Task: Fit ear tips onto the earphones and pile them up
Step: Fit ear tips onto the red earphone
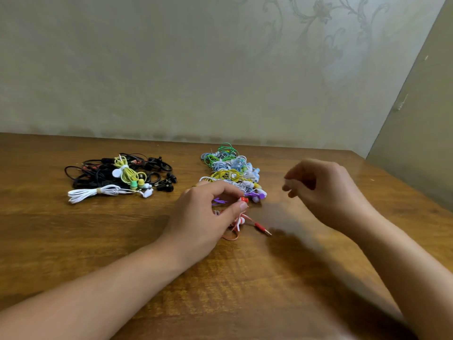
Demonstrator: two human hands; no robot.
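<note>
Now the left hand (203, 217) pinches a red earbud (244, 199) between thumb and forefinger, just in front of the colourful earphone pile (231, 170) on the wooden table (98, 241). Its red cable and jack plug (262, 227) trail on the table nearer the person than that pile. Right of the pile, the right hand (326, 190) hovers blurred, fingers curled; whether it holds an ear tip cannot be told. Left of the pile, well apart, lies a mostly black earphone heap (117, 175).
</note>
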